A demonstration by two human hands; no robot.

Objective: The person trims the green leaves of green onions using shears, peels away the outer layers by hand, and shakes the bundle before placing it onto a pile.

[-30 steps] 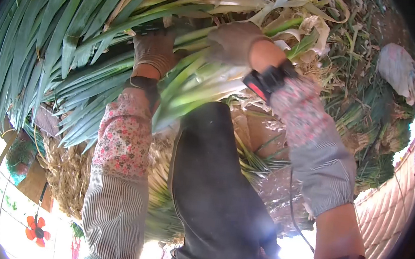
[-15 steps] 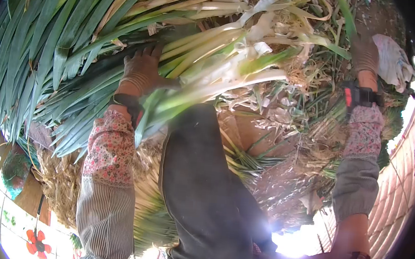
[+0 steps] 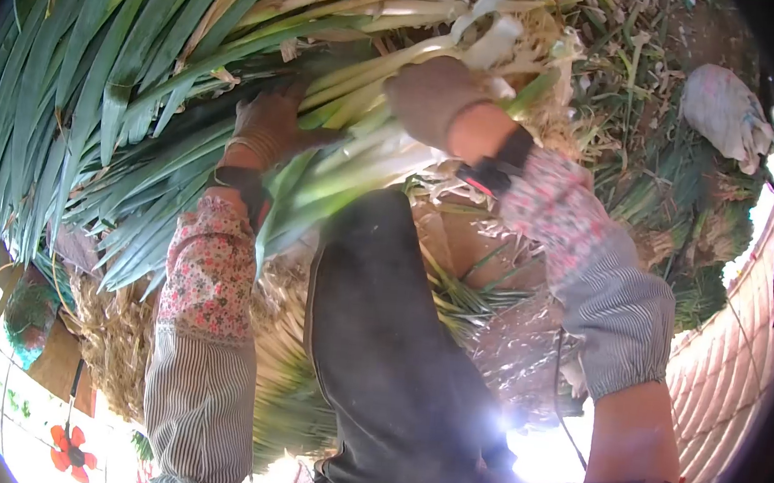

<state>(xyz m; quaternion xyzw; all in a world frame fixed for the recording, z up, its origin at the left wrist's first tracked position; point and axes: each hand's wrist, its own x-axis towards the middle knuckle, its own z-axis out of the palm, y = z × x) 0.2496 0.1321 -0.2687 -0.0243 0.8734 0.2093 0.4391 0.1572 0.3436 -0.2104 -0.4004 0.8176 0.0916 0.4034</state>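
Observation:
My left hand (image 3: 273, 126), in a thin glove, lies on the long green leaves of the green onions (image 3: 163, 167). Its fingers are stretched out over the leaves, and its thumb sticks out to the right, above a bunch of paler stalks. My right hand (image 3: 432, 98), also gloved and slightly blurred, is curled down over the pale stalks (image 3: 375, 162) near the root end. Its fingertips are hidden beneath the hand.
Dark-clad leg (image 3: 379, 333) comes up between my arms. Peeled skins and trimmings (image 3: 621, 87) litter the right side. A whitish cloth or bag (image 3: 725, 115) lies at the far right. More green onions (image 3: 292, 380) lie below the left arm. A plastic sheet (image 3: 521, 345) is right of the leg.
My right hand has swung left from the litter at the far right onto the pale stalks. The green leaf strips beside it are gone from there. My left hand has barely moved.

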